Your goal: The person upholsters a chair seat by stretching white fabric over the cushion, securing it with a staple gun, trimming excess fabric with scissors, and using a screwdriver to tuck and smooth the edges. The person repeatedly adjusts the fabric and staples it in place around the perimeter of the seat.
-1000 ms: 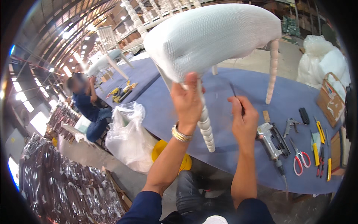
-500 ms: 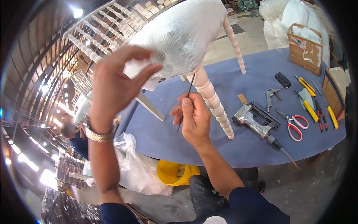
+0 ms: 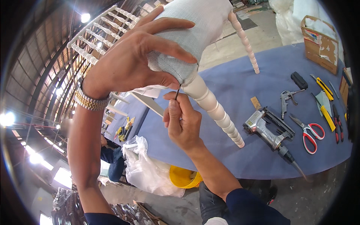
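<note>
A padded seat point(image 3: 170, 47) covered in light grey-blue woven fabric stands over the table on cream turned legs point(image 3: 215, 105). My left hand point(image 3: 131, 56), with a metal bracelet on its wrist, curves over the seat's near corner. Its thumb and index finger grip the fabric there, while the other fingers stretch across the top. Just below that corner, my right hand point(image 3: 183, 122) pinches a thin black rod-like piece point(image 3: 177, 92) between thumb and fingers. Its upper end meets the corner by the leg top; whether it is a cord or a tool I cannot tell.
On the blue-covered table point(image 3: 225, 161) lie a staple gun point(image 3: 264, 129), an air blow gun point(image 3: 287, 101), red-handled scissors point(image 3: 308, 133), yellow cutters point(image 3: 325, 88) and pliers point(image 3: 337, 123). A cardboard box point(image 3: 319, 47) stands behind. Below are a yellow bucket point(image 3: 182, 178) and clear plastic sheeting point(image 3: 150, 176).
My left hand has come down from above onto the fabric corner and closed around it. My right hand has brought the thin black piece up and slightly left to that corner.
</note>
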The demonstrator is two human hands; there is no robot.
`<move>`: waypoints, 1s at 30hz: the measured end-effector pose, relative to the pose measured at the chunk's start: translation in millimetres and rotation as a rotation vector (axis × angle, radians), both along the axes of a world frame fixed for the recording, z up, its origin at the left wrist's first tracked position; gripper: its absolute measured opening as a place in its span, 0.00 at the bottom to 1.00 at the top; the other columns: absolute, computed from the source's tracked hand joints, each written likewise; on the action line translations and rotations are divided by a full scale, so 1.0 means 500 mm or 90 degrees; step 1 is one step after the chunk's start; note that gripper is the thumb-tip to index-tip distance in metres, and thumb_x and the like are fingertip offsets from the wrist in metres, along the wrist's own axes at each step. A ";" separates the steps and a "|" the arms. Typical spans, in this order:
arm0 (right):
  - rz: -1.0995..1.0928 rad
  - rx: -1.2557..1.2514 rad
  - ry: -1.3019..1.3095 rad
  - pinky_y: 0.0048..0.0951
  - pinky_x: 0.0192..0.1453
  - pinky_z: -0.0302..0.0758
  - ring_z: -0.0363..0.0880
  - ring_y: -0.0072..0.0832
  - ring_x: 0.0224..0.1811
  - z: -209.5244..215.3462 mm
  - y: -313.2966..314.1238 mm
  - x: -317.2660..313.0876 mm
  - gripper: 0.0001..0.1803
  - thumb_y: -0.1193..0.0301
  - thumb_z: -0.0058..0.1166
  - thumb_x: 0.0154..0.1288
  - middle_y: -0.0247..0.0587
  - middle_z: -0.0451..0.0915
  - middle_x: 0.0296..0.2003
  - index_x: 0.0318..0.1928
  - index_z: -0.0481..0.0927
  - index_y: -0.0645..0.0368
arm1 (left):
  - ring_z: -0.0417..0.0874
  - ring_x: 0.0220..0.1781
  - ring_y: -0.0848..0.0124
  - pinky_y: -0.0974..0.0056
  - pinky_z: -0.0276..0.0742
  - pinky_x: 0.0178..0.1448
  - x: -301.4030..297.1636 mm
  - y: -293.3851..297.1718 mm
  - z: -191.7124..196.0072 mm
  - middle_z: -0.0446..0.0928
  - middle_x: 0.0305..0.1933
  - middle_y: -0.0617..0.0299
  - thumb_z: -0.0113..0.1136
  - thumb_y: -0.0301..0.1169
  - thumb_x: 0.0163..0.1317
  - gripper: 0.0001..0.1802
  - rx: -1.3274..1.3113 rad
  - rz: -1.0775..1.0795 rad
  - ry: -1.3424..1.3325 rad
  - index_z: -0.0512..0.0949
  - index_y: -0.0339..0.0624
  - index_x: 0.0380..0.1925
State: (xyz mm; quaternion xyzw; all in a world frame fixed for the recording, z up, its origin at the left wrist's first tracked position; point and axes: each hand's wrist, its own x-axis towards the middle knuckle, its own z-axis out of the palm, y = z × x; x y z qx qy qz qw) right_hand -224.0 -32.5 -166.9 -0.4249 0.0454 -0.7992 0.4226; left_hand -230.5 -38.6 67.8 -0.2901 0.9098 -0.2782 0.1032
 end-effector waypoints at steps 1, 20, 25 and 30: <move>-0.006 -0.009 -0.015 0.19 0.24 0.71 0.75 0.16 0.19 0.000 -0.005 0.004 0.11 0.69 0.43 0.83 0.32 0.76 0.19 0.46 0.77 0.62 | 0.67 0.78 0.56 0.43 0.45 0.87 -0.007 0.004 0.001 0.73 0.73 0.59 0.83 0.46 0.30 0.33 0.006 0.015 -0.004 0.91 0.62 0.45; -0.143 -0.095 -0.021 0.26 0.24 0.72 0.78 0.23 0.18 0.014 -0.052 0.033 0.07 0.74 0.51 0.78 0.35 0.77 0.19 0.45 0.80 0.63 | 0.61 0.81 0.50 0.44 0.60 0.81 0.098 -0.035 -0.033 0.58 0.81 0.45 0.84 0.61 0.15 0.83 -0.018 -0.094 0.208 0.57 0.40 0.78; -0.156 -0.084 0.054 0.27 0.26 0.73 0.79 0.25 0.19 0.008 -0.056 -0.003 0.07 0.75 0.52 0.77 0.36 0.79 0.20 0.46 0.81 0.63 | 0.62 0.81 0.48 0.43 0.61 0.80 0.082 -0.031 -0.051 0.59 0.81 0.47 0.85 0.59 0.17 0.78 -0.034 -0.059 0.253 0.62 0.44 0.76; -0.076 -0.013 0.281 0.27 0.30 0.75 0.82 0.25 0.24 -0.087 0.007 -0.159 0.08 0.73 0.54 0.75 0.39 0.82 0.27 0.44 0.85 0.62 | 0.64 0.80 0.48 0.44 0.63 0.80 0.042 0.022 -0.035 0.68 0.76 0.53 0.83 0.53 0.27 0.52 -0.101 -0.008 0.063 0.82 0.54 0.61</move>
